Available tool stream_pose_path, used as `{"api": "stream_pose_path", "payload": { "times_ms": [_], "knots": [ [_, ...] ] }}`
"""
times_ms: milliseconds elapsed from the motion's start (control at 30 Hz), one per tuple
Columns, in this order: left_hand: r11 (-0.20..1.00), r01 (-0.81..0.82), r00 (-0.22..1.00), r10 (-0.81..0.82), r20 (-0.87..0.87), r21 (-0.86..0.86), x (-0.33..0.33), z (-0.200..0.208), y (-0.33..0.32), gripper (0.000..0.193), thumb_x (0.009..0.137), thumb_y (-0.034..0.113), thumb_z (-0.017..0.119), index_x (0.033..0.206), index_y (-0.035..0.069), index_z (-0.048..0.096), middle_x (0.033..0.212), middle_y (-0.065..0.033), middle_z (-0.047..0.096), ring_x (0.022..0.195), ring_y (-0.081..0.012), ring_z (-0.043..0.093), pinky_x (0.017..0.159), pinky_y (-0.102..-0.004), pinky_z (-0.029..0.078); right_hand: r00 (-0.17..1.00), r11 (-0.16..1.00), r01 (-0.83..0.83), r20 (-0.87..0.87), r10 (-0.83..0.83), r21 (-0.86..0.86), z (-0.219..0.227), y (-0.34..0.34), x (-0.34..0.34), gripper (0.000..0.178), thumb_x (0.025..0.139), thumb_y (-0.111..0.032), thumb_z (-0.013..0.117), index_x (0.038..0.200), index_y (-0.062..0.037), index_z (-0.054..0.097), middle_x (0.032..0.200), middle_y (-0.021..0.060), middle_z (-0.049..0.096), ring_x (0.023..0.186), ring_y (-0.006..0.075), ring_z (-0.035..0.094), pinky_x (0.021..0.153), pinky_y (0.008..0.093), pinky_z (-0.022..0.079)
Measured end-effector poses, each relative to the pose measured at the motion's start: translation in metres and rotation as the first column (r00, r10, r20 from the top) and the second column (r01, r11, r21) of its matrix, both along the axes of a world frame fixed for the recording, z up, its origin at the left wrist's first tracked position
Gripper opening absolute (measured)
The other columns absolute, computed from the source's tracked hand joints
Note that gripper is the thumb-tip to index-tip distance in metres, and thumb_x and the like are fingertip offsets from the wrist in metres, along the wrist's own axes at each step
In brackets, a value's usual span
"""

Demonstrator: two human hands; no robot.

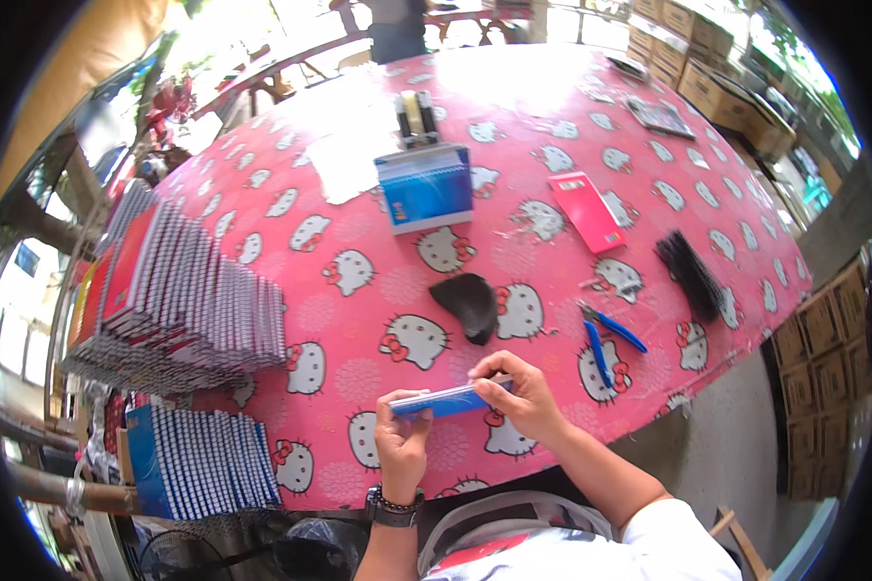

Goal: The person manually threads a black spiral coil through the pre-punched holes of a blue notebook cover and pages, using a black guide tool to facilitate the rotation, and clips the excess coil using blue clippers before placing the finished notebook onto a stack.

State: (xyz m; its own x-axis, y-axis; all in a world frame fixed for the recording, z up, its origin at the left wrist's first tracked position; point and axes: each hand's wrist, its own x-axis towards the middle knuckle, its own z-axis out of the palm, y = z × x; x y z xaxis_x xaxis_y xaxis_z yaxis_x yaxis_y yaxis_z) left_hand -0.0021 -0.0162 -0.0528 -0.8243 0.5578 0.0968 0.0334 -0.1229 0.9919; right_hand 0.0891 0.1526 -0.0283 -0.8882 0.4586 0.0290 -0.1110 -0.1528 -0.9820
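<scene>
A thin blue notebook is held level above the near edge of the table, its edge turned toward me. My left hand grips its left end, thumb in front and fingers behind. At the other end, my right hand pinches the top corner between thumb and fingers. Just beyond the hands lies a black curved piece. Blue-handled cutting pliers rest to the right with their handles spread. Farther right is a bundle of black spiral binding coils.
Tall stacks of spiral-bound notebooks line the left edge, with more blue notebooks below. A blue notebook pile stands mid-table before a tape dispenser. A red-pink notebook lies right on the pink tablecloth. Cardboard boxes stand beyond.
</scene>
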Motion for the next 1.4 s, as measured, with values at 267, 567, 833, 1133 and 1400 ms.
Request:
{"api": "stream_pose_path", "payload": {
  "times_ms": [267,567,833,1133,1400],
  "knots": [
    [0.925,-0.302,0.490,-0.055,-0.870,-0.229,0.022,0.060,0.029,0.044,0.074,-0.004,0.061,0.117,0.004,0.059,0.109,-0.0137,0.061,0.093,-0.0277,0.057,0.084,-0.0368,0.047,0.988,0.974,0.061,-0.150,-0.029,0.219,0.001,-0.002,-0.001,0.020,0.087,-0.009,0.064,0.105,-0.0035,0.056,0.085,0.0034,0.058,0.078,0.0093,0.054,0.069,0.0256,0.046],
    [0.958,-0.149,0.535,-0.130,-0.835,-0.245,0.017,0.051,0.036,0.029,0.068,-0.004,0.063,0.094,0.008,0.072,0.092,-0.0052,0.066,0.083,-0.0234,0.059,0.076,-0.0350,0.046,0.541,-0.068,0.091,-0.107,-0.834,0.994,-0.014,0.266,0.108,0.020,0.079,-0.011,0.068,0.097,-0.0030,0.064,0.099,0.0125,0.064,0.095,0.0300,0.060,0.081,0.0368,0.050],
    [0.960,-0.178,0.527,-0.094,-0.844,-0.218,0.019,0.049,0.036,0.023,0.071,-0.001,0.068,0.091,0.009,0.071,0.088,-0.0035,0.066,0.078,-0.0216,0.058,0.073,-0.0339,0.045,0.602,-0.058,0.067,-0.087,-0.794,0.996,-0.020,0.277,0.100,0.014,0.081,-0.011,0.066,0.094,-0.0054,0.065,0.090,0.0107,0.066,0.090,0.0272,0.061,0.078,0.0370,0.050],
    [0.952,-0.178,0.517,-0.125,-0.847,-0.249,0.014,0.054,0.042,0.026,0.072,0.001,0.070,0.096,0.010,0.070,0.084,-0.0022,0.062,0.076,-0.0201,0.057,0.068,-0.0332,0.043,0.700,0.063,0.332,-0.201,-0.685,0.941,0.035,0.226,0.093,0.022,0.083,-0.003,0.060,0.105,-0.0043,0.065,0.086,0.0143,0.060,0.083,0.0282,0.059,0.074,0.0383,0.047],
    [0.947,-0.192,0.527,-0.121,-0.841,-0.256,0.012,0.053,0.043,0.026,0.072,0.001,0.070,0.097,0.010,0.071,0.085,-0.0024,0.062,0.078,-0.0205,0.056,0.069,-0.0336,0.042,0.878,0.240,0.103,0.025,-0.478,0.965,0.001,0.156,0.046,0.041,0.079,0.006,0.049,0.116,-0.0081,0.060,0.096,0.0114,0.055,0.089,0.0286,0.057,0.077,0.0399,0.048]
  ]
}}
